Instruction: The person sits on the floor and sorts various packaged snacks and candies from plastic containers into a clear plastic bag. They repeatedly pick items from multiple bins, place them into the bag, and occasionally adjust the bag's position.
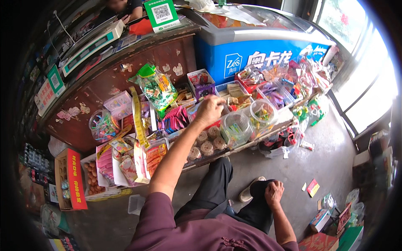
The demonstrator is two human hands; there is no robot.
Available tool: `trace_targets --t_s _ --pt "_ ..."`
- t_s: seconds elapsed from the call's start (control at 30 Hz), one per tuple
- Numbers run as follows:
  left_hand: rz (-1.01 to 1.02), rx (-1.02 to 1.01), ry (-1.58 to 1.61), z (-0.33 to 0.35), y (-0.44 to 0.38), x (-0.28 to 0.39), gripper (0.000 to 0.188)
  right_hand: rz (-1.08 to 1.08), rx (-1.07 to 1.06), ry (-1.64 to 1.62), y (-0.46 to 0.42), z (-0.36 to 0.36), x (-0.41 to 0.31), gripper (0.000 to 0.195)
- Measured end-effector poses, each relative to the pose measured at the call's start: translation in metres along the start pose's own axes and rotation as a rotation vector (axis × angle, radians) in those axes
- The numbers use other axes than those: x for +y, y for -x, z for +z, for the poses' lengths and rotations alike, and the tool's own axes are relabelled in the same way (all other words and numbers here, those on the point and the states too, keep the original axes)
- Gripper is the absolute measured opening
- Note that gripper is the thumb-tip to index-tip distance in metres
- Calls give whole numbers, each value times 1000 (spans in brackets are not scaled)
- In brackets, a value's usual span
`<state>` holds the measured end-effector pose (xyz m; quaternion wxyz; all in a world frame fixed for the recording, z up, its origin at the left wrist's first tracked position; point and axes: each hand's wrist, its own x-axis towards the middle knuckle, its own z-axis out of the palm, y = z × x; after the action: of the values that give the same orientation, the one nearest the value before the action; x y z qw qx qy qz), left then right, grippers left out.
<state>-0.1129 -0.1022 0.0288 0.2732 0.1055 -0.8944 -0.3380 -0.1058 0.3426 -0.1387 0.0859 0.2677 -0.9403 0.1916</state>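
My left hand reaches over the snack display with its fingers curled; whether anything is between them cannot be made out. Below it are a clear plastic tub and several round, pale-topped packs. Pink and dark packets stand in a row to its left, and just beyond it is a purple carton. My right hand rests on my knee, fingers bent over the dark trouser cloth, away from the goods.
Behind the display stand a worn brown counter and a blue chest freezer. A person sits behind the counter by a scale. Eggs fill a crate at left. Bagged bottles and cartons lie on the floor at right.
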Motion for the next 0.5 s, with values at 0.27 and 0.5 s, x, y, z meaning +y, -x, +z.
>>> trace_targets --t_s 0.27,0.5 --pt "-134 -252 -212 89 -31 -72 31 43 -47 -10 -5 -6 8 6" --pt "21 -508 -216 106 -57 -105 37 100 -61 -112 -7 -9 23 9"
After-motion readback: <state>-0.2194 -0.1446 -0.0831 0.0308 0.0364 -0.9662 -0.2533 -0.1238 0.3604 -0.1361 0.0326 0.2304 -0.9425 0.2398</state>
